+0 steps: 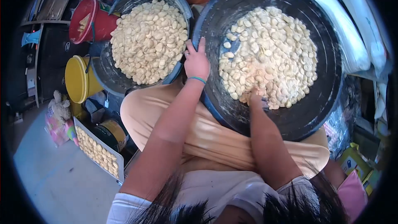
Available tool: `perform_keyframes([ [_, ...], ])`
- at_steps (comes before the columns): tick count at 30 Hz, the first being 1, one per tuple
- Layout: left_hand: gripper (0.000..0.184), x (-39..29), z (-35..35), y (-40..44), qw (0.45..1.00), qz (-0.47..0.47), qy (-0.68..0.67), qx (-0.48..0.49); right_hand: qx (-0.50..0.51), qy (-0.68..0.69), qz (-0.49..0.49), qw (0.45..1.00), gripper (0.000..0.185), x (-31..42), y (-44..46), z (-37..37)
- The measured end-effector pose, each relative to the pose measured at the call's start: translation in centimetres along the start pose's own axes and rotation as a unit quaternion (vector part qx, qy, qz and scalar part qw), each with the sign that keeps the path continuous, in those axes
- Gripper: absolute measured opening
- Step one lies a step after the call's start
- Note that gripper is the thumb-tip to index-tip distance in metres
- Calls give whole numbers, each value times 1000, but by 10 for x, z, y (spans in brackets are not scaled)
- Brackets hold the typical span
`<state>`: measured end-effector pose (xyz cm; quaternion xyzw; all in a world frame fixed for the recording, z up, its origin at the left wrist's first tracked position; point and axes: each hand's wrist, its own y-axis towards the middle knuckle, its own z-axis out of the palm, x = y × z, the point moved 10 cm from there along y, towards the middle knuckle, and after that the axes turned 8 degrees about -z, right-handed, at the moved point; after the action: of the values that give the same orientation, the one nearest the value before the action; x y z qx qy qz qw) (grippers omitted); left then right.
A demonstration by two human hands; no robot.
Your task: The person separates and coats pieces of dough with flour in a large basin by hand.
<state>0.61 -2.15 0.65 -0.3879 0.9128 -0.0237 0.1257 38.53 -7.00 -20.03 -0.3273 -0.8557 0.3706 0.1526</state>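
Note:
A large black basin [327, 29] rests across my crossed legs, holding a heap of small, flat, pale pieces [273, 49] that look like dough, with whitish powder on them. My left hand [196, 64], with a teal band at its wrist, grips the left rim of this basin, fingers pointing away from me. Down at the near edge of the heap, my right hand [256, 99] is pushed in among the pieces; its fingers are buried. A second, smaller grey-blue basin [105, 68] stands to the left, heaped with similar pale pieces [149, 41].
Beyond the left basin are a red bucket [99, 20] and a yellow bucket [78, 79]. A tray [121, 168] with rows of pale pieces leans on the floor at lower left. White plastic sacks [344, 25] lie right of the large basin. A pink cloth [352, 195] sits at lower right.

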Motion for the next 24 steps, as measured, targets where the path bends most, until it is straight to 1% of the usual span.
perform_keyframes([
  [1, 56, 4, 5, 4, 1000, -5, 4, 6, -32, 132, 53, 989, 88, 12, 4, 38],
  [2, 55, 4, 7, 3, 1000, -5, 6, 11, -67, 266, 107, 956, 88, 21, 1, 65],
  [5, 52, 4, 3, 5, 1000, 6, 0, -7, -59, 376, 21, 925, 83, 73, -44, 42],
  [6, 52, 2, 3, 6, 1000, 13, -8, -6, -64, 310, -52, 947, 80, 89, -44, 39],
  [8, 51, 0, 2, 6, 1000, 23, -10, -7, -79, 170, -188, 964, 76, 117, -37, 35],
  [9, 49, 0, 1, 6, 1000, 21, -17, -3, -125, 146, -290, 938, 72, 136, -40, 30],
  [10, 47, -3, -3, 4, 999, 34, -8, -32, -168, 120, -388, 898, 67, 161, -54, 19],
  [11, 46, -4, -2, 4, 999, 34, -4, -31, -143, 144, -474, 857, 62, 186, -62, 15],
  [12, 46, -3, -2, 5, 999, 32, 1, -31, -115, 166, -557, 805, 57, 218, -84, -7],
  [13, 45, -3, -1, 5, 999, 32, 0, -30, -50, 99, -580, 807, 53, 245, -84, -10],
  [14, 45, -3, 0, 5, 999, 32, -1, -30, 16, 31, -598, 801, 49, 272, -82, -11],
  [16, 45, -3, -1, 7, 999, 28, -2, -28, 40, -111, -558, 821, 49, 315, -49, -27],
  [18, 44, -4, -1, 6, 1000, 22, -2, -20, -62, -3, -571, 818, 47, 350, -13, -62],
  [20, 43, -5, -1, 5, 999, 28, -6, -18, 31, 104, -521, 847, 51, 368, 22, -59],
  [21, 43, -5, -2, 6, 999, 30, -8, -19, 75, 158, -494, 852, 53, 373, 32, -56],
  [22, 43, -6, -3, 7, 999, 33, -9, -21, 119, 207, -474, 848, 56, 372, 35, -44],
  [24, 42, -6, -2, 9, 999, 31, -18, -18, 204, 304, -431, 825, 61, 364, 26, 3],
])
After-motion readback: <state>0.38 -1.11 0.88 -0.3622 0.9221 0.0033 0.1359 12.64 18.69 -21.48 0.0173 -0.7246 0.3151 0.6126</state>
